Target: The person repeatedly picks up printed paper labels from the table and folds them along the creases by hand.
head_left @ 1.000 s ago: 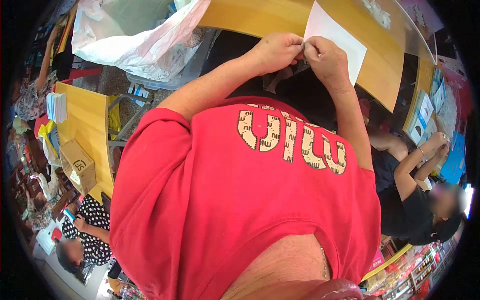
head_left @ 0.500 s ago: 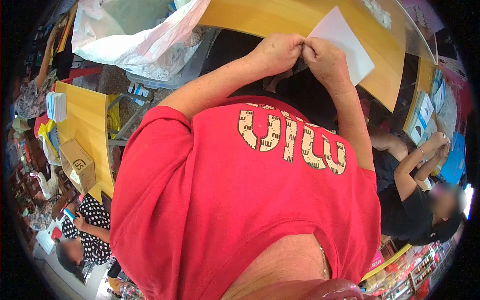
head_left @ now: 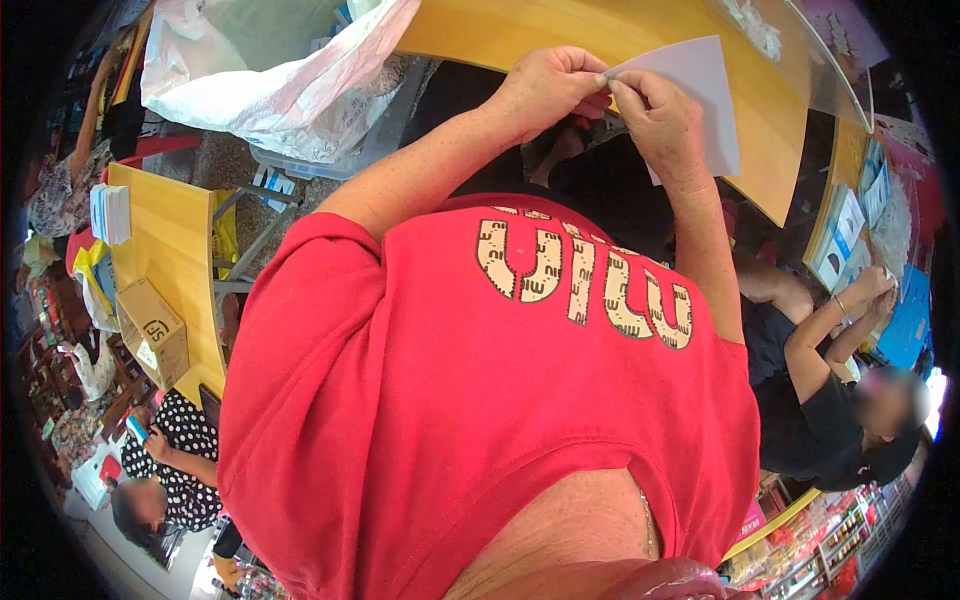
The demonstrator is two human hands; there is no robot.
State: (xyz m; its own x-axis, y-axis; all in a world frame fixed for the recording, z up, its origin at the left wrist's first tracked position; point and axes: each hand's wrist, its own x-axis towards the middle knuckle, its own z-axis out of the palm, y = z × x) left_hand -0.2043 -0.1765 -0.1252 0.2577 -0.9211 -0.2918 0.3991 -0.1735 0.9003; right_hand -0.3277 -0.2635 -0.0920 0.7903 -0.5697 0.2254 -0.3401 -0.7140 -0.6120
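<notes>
A blank, pale sheet of paper (head_left: 712, 105) stands tilted above the wooden table, its narrow corner reaching my fingers. My left hand (head_left: 552, 92) is closed, thumb and index finger pinching at that corner. Right against it, my right hand (head_left: 660, 120) pinches the same corner, its thumb toward the left fingertips. Part of the sheet is hidden behind my right hand and wrist. Whether anything small sits between the fingertips is too small to tell.
A large white plastic bag (head_left: 270, 100) stands open left of my arms. The yellow wooden table (head_left: 480, 30) curves ahead, with a clear panel (head_left: 835, 70) at its right. A carton (head_left: 155, 333) sits on a side table. Co-workers sit at lower left and right (head_left: 835, 410).
The sheet has turned more upright and now looks greyer. My left hand has risen slightly and its fingers have spread a little, while both hands keep pinching the corner.
</notes>
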